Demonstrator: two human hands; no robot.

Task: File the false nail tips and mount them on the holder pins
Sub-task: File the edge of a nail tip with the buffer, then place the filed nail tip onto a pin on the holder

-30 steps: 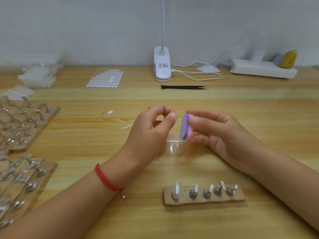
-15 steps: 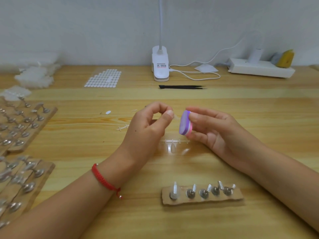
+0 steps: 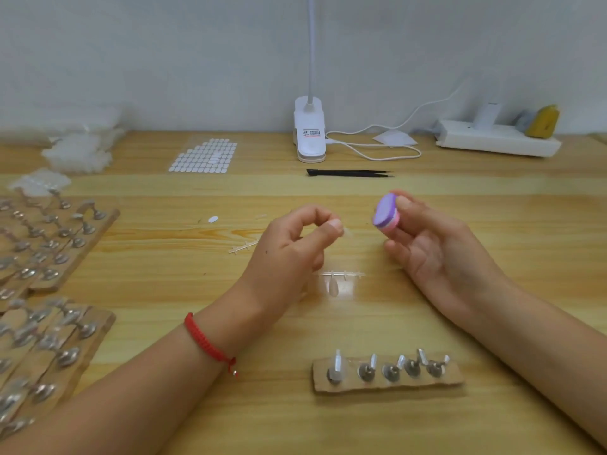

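Note:
My left hand (image 3: 289, 254) pinches a small clear false nail tip (image 3: 347, 232) between thumb and forefinger above the table. My right hand (image 3: 427, 247) holds a small purple and pink file block (image 3: 385, 213) a short way to the right of the tip, not touching it. Below the hands a clear plastic sprue (image 3: 341, 275) with one nail tip still on it lies on the wood. Near the front edge a cardboard holder strip (image 3: 387, 384) carries several metal pins; the leftmost pin bears a nail tip (image 3: 337, 371).
Several cardboard strips of pins (image 3: 49, 244) fill the left side. A sheet of white adhesive tabs (image 3: 205, 156), black tweezers (image 3: 348, 173), a clip lamp (image 3: 309, 133) with its cable and a white power strip (image 3: 496, 141) sit at the back. An empty sprue piece (image 3: 243, 247) lies left of my left hand.
The file block has come away from the nail tip: my right hand moved right and tilted the block up, opening a gap between it and my left hand.

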